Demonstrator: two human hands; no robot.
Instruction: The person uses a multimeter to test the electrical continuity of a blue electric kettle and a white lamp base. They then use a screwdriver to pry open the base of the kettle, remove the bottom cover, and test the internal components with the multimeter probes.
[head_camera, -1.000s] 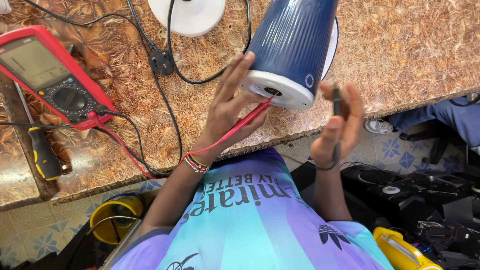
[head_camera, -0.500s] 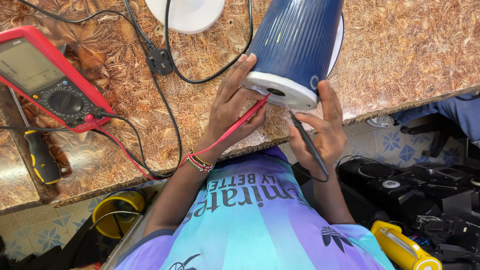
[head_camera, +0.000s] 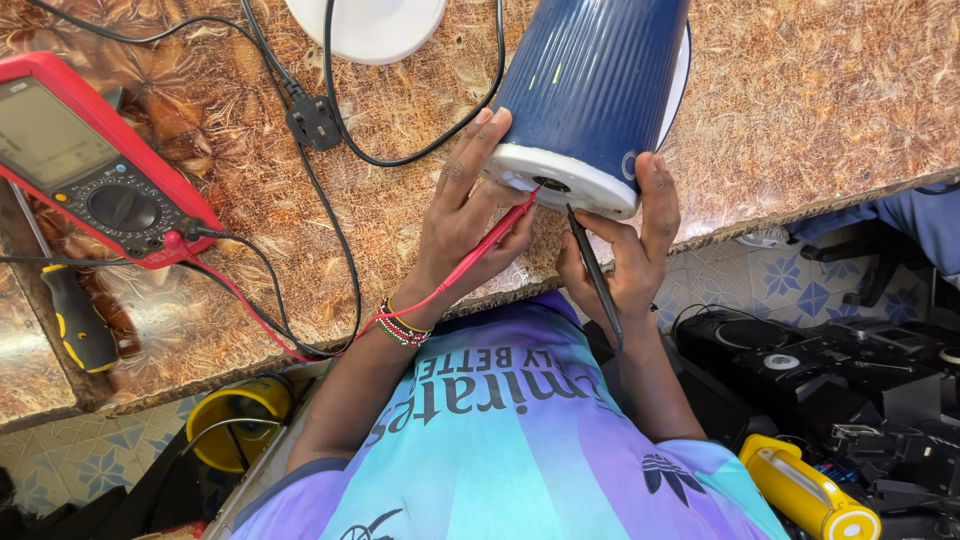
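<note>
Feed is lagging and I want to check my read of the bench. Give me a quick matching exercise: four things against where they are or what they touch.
Things:
1. red probe
2. black probe
3. multimeter
4. screwdriver

Places:
A. lying at the bench's left edge, yellow and black handle
B. in the right hand, tip at the blue appliance's white base
C. on the bench at upper left, red case
D. in the left hand, tip at the base

Pairs: 1-D, 2-B, 3-C, 4-A
</note>
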